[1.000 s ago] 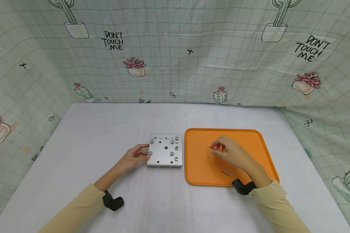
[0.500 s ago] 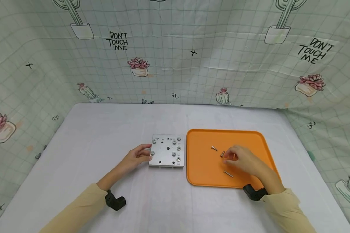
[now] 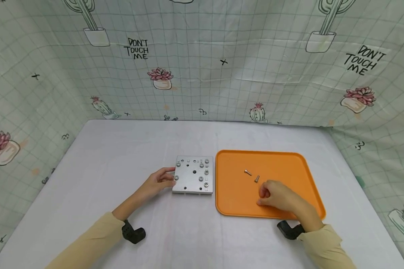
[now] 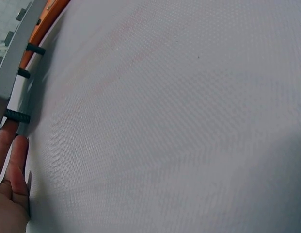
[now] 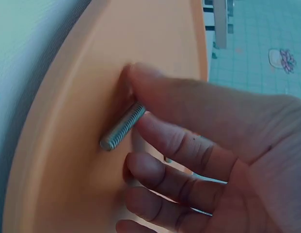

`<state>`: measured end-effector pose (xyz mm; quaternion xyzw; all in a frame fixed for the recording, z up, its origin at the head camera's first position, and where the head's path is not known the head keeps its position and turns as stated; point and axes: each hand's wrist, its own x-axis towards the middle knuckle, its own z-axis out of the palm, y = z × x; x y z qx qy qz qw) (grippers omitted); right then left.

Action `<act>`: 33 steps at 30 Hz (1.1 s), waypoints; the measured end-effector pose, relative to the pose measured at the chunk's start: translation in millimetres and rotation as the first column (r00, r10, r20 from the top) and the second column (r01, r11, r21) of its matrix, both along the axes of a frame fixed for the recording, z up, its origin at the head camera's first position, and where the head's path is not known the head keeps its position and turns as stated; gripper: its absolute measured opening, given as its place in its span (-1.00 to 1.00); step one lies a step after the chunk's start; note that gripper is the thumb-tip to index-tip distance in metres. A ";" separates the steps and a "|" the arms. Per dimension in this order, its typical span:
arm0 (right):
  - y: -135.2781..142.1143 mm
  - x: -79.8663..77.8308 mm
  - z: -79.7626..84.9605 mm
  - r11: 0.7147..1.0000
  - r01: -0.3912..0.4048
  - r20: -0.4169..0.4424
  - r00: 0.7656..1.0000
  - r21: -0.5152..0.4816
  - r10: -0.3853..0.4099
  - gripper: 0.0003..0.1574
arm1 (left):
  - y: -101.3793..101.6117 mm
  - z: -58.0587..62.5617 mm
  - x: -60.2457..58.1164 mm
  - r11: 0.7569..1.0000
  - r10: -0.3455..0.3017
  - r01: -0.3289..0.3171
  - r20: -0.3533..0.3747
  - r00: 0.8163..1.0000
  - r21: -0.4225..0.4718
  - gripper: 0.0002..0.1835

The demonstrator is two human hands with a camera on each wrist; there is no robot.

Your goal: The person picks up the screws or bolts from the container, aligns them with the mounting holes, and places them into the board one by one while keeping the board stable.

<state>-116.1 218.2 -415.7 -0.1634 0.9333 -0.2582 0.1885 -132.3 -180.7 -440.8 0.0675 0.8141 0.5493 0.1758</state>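
A silver metal plate (image 3: 190,181) with several socket-head screws set in it lies left of the tray in the head view. My left hand (image 3: 158,182) grips it by its left edge, thumb toward the near side. Threaded screw ends (image 4: 17,116) stick out under the plate in the left wrist view. Over the near part of the orange tray (image 3: 235,201), my right hand (image 3: 278,196) pinches a long screw (image 5: 123,127) between thumb and index finger. The threaded end points out from the fingers; the head is hidden behind them.
Two shorter screws lie on the tray beyond the right hand: one screw (image 3: 247,172) farther left, another screw (image 3: 257,179) nearer the fingers. White cloth (image 3: 138,145) covers the table, and a patterned curtain (image 3: 195,67) hangs behind it.
My right hand let a small screw go onto the tray, then moved nearer to me and took hold of the long screw lying there. The left hand stays on the plate.
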 end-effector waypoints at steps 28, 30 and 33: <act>-24.3 -8.8 11.7 0.999 -0.023 -0.215 0.976 0.033 0.029 -0.87 | 1.2 -0.1 0.2 1.000 0.002 -0.002 0.004 1.000 -0.001 -0.40; -30.7 -11.3 14.6 1.000 -0.023 -0.232 0.972 0.020 0.027 -0.90 | 1.0 -0.6 0.3 1.000 0.000 0.000 0.003 1.000 0.000 -0.40; -44.1 -15.2 20.1 1.000 -0.026 -0.258 0.966 -0.007 0.023 -0.91 | 0.1 -0.4 1.4 1.000 -0.003 0.003 0.002 1.000 -0.002 -0.40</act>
